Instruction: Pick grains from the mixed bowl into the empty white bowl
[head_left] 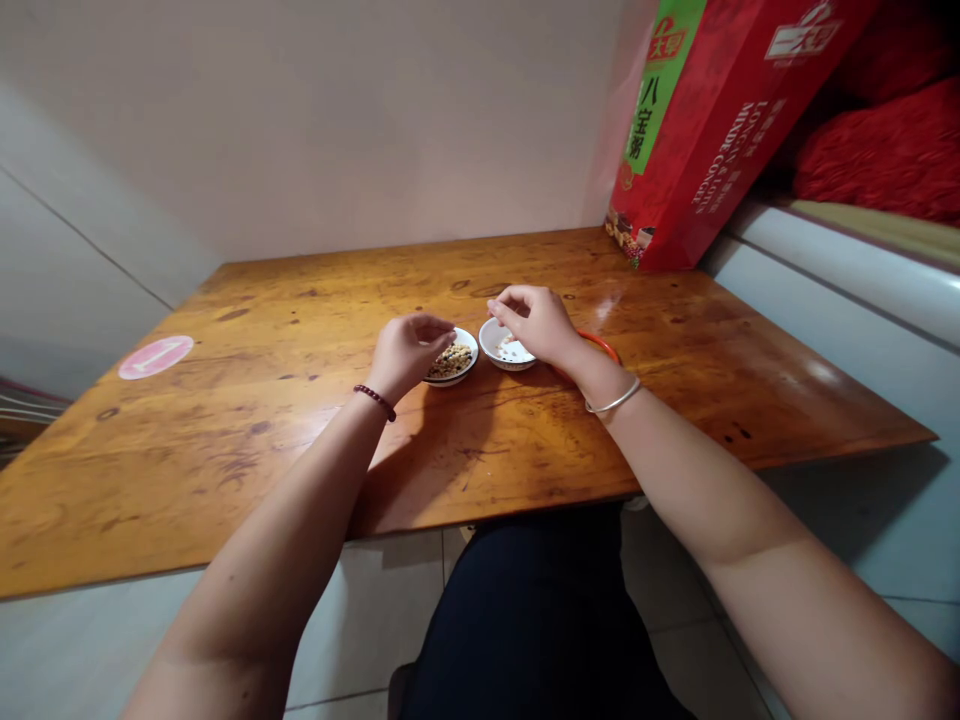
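Observation:
My left hand (407, 352), with a dark red bead bracelet at the wrist, hovers at the left rim of a small white bowl (466, 364). Mixed grains and dark beans (452, 358) lie in that bowl. The left fingers are curved, with a gap to the thumb. Over a second white bowl (493, 343), my right hand (538, 318) has thumb and fingertips drawn together; whatever they hold is too small to make out. A few pale pieces lie in this second bowl. Part of an orange ring-shaped rim (602, 346) shows behind the right wrist.
Both bowls stand on a brown wooden table (285, 430) against a wall. A pink round sticker (155, 357) is at the left. A tall red and green carton (697, 130) stands at the back right, beside a shelf with red fabric-like material (885, 150).

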